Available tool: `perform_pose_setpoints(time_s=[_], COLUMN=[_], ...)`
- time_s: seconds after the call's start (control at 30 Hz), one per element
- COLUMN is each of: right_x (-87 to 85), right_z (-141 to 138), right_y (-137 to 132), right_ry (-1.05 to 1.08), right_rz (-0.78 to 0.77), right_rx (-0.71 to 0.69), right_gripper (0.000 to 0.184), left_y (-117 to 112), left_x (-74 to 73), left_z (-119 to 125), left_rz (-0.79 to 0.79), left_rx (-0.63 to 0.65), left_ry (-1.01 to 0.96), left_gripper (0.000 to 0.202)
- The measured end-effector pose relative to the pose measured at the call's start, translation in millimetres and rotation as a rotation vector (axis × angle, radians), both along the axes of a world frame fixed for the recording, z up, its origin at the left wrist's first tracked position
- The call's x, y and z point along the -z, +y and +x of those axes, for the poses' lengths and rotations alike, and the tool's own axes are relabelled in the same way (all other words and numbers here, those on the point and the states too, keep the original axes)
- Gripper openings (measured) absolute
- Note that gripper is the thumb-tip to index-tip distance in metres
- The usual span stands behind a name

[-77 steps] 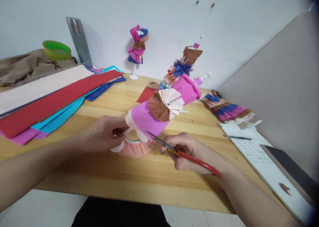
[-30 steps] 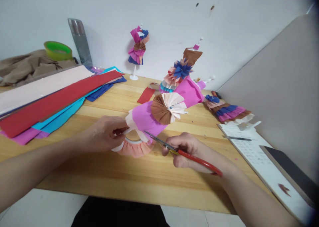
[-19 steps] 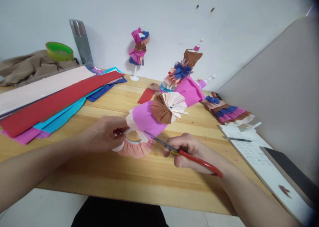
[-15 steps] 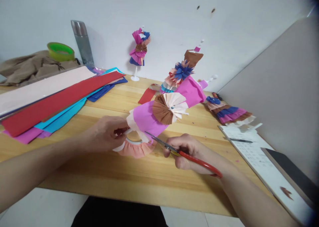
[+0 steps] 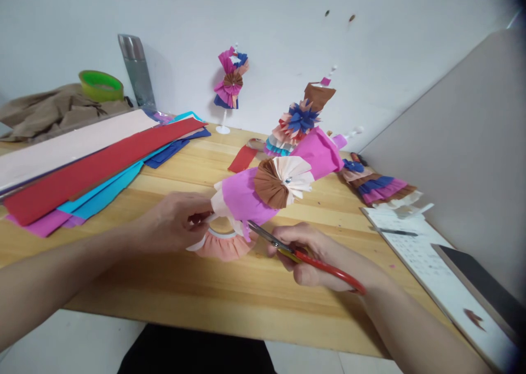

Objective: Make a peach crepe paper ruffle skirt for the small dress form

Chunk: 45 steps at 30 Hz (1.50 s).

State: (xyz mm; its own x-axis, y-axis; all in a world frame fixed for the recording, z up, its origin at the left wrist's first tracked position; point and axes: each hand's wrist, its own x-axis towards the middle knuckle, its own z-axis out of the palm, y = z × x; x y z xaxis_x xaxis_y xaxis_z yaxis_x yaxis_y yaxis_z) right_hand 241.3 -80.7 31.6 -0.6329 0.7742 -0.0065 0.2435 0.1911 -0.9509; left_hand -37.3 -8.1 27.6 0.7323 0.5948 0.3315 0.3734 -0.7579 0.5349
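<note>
My left hand is closed around the white stem of a small dress form, which lies tilted with its top pointing up and to the right. Pink and purple crepe paper dresses this form, and a brown and cream pleated rosette with a shiny bead sits on its front. Below the hem is a peach pleated ruffle with a white inner edge. In my right hand are red-handled scissors, their blades at the purple paper's lower edge, where a thin strip hangs down.
Crepe paper sheets lie stacked at the left, near a green tape roll and a bottle. Other dressed forms stand by the wall. At the right are a paper dress, a written sheet, a pen and a dark tablet-like object.
The scissor blades have closed further and shifted slightly right and down. A purple strip now hangs from the hem. The dress form has moved a little right; my left hand stays nearly still.
</note>
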Motion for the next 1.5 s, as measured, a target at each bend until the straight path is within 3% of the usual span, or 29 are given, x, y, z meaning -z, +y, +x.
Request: perform_pose_setpoints(time_s=[0.23, 0.73, 1.5], right_x=[0.1, -0.7, 4.4], right_z=[2.1, 6.5, -3.8], right_y=[0.3, 0.2, 3.3], right_ry=[-0.018, -0.035, 0.034], right_rz=[-0.016, -0.005, 0.045], right_rx=[0.023, 0.045, -0.024], right_gripper=[0.054, 0.051, 0.046], left_y=[-2.3, -4.5, -5.3], left_x=[-2.7, -7.9, -3.2], left_z=[1.3, 3.4, 4.0], left_rz=[-0.137, -0.206, -0.143], left_rx=[-0.055, -0.063, -0.021], left_ry=[-0.033, -0.035, -0.008], left_gripper=[0.019, 0.014, 0.017])
